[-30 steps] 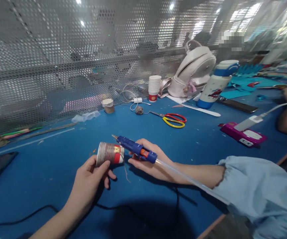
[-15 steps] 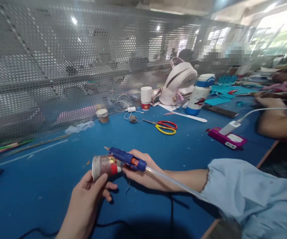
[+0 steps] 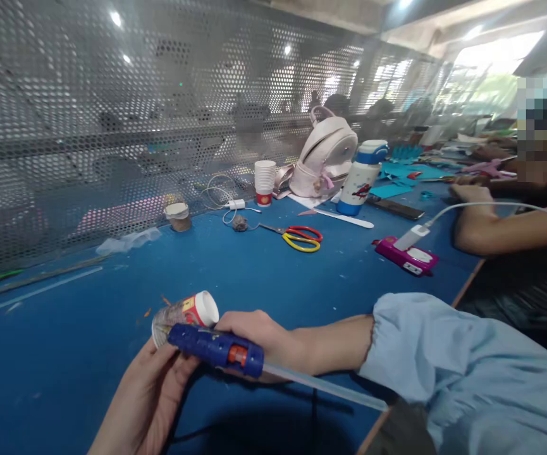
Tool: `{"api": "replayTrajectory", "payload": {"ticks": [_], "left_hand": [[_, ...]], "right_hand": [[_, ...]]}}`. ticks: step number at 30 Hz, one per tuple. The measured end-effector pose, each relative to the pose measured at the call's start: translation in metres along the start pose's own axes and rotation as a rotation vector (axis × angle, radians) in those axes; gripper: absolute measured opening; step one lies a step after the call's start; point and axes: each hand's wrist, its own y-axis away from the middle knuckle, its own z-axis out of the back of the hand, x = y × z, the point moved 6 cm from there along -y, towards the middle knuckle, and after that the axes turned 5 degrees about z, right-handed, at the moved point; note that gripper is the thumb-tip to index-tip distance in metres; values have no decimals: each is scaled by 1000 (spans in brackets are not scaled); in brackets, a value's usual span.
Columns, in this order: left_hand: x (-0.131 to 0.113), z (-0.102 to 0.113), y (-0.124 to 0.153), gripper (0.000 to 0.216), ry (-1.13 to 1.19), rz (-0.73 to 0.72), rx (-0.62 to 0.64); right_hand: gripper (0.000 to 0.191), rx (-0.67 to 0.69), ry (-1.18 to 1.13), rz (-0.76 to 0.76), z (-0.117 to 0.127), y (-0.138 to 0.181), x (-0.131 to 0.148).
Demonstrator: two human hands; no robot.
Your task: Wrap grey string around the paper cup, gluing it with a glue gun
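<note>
Head view: left hand [image 3: 152, 385] clamped on paper cup [image 3: 181, 311] over bench [image 3: 254, 272], some fingers hidden behind glue gun [image 3: 211, 347], gun tip hard to make out. Cup tilted, cord-wound at left, red and white at right. Right hand [image 3: 266, 341] clamped around gun, fingertips hidden. Versus half a second ago, gun sits lower across cup; white end turned more into view.
</note>
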Motion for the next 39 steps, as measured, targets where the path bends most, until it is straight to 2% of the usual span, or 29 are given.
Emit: {"api": "replayTrajectory", "payload": {"ticks": [4, 7, 9, 11, 14, 16, 19, 24, 29, 39], "left_hand": [[-6, -4, 2, 33, -85, -22, 5], [-12, 4, 1, 44, -101, -3, -65], [-16, 15, 0, 58, -95, -10, -136], [-19, 26, 0, 65, -127, -37, -173], [-23, 35, 2, 57, -271, -93, -164], [-25, 38, 4, 47, -387, -141, -156], [-26, 39, 3, 41, -501, -187, -132], [-28, 39, 0, 36, -512, -229, -129], [-30, 31, -1, 28, -490, -275, -94], [-31, 26, 2, 28, -582, -329, -77]], "right_hand": [[27, 111, -22, 85, -5, 0, 4], [32, 200, -26, 103, -7, -1, 5], [36, 182, -15, 81, -2, -2, 5], [34, 68, 12, 41, 10, -3, 6], [23, -96, 50, -61, 29, -2, 6], [16, -125, 82, -171, 37, -2, 3], [13, -115, 115, -352, 44, -1, -4], [13, -6, -42, -579, 42, 3, -8], [19, 26, 36, -567, 45, 1, -3], [27, 76, 64, -535, 39, 2, -4]]}}
